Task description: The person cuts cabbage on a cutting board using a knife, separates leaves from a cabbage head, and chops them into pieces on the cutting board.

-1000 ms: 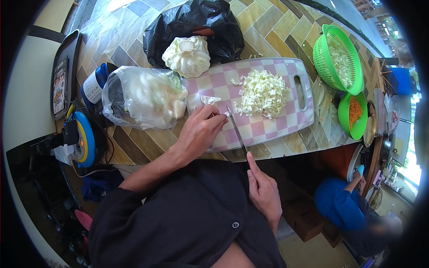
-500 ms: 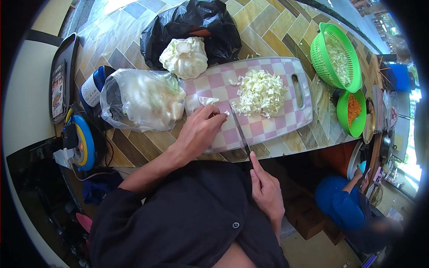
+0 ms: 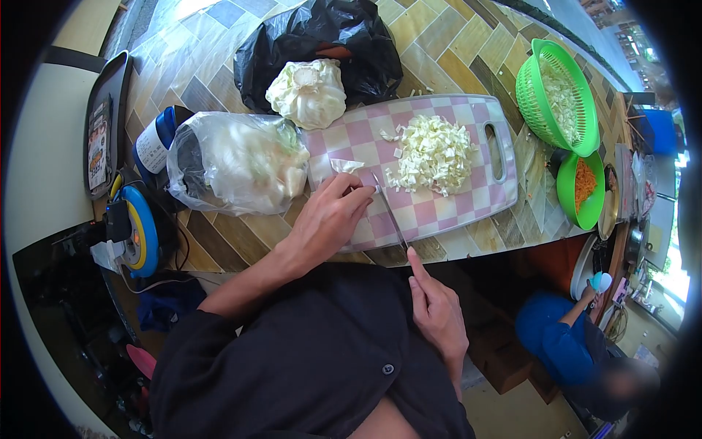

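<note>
Clearly, the chopped cabbage [image 3: 433, 155] is pale, cream-white and finely diced.

Dark tray [image 3: 111, 80] sat at far left, printed packet [image 3: 97, 146] in it. Blue item with white label [image 3: 152, 149] stood near blue-and-yellow round object [image 3: 148, 234] — dark blue cloth [image 3: 167, 303] lay below. Lower right: person in blue top [image 3: 561, 338] held something light blue [image 3: 601, 282] — blue container [image 3: 659, 132] was farther up.

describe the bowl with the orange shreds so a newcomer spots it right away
Past the handle end of the checked cutting board sit two green containers. The bowl is the smaller, solid-walled one with orange shreds; the neighbouring basket is perforated and holds pale pieces.
</note>
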A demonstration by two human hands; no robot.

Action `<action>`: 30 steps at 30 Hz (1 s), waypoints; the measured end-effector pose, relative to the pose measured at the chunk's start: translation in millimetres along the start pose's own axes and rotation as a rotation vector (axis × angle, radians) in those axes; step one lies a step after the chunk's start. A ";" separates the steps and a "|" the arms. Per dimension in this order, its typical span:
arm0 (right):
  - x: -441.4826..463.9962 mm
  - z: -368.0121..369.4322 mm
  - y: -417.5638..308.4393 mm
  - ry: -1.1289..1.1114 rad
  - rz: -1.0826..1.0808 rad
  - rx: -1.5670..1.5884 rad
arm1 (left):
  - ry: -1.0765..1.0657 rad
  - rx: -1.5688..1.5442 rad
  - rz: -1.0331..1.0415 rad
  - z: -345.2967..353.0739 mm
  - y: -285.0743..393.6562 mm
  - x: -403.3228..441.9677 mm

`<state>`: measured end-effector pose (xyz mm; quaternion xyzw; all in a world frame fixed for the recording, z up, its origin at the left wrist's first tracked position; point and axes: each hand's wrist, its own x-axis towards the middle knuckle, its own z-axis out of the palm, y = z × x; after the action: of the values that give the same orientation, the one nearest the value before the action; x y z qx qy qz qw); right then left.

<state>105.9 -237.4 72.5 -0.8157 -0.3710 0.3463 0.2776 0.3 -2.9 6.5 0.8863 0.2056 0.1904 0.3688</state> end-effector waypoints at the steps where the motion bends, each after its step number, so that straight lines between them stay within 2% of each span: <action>1: -3.5 -4.2 -0.2 -0.013 0.020 -0.013 | -0.007 0.015 -0.008 -3.6 0.0 -0.8; 6: -2.9 -12.7 -3.0 -0.022 0.082 -0.050 | -0.009 0.024 0.005 0.0 -1.3 2.4; 12: -6.6 -13.4 -6.6 -0.039 0.053 -0.022 | 0.022 0.016 0.006 6.7 -3.4 3.1; 18: 9.0 9.3 -1.7 0.047 -0.029 0.011 | 0.035 0.025 0.016 5.0 -2.5 4.0; 24: -9.7 -7.3 -6.2 -0.034 0.084 -0.008 | 0.051 0.003 -0.024 2.4 -2.3 6.4; 30: -5.8 -3.9 -6.7 0.022 0.040 0.053 | 0.062 0.015 -0.005 7.4 -5.3 6.5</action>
<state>103.4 -239.0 81.6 -0.8190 -0.3425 0.3525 0.2961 8.2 -0.5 -1.0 0.8821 0.2206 0.2152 0.3562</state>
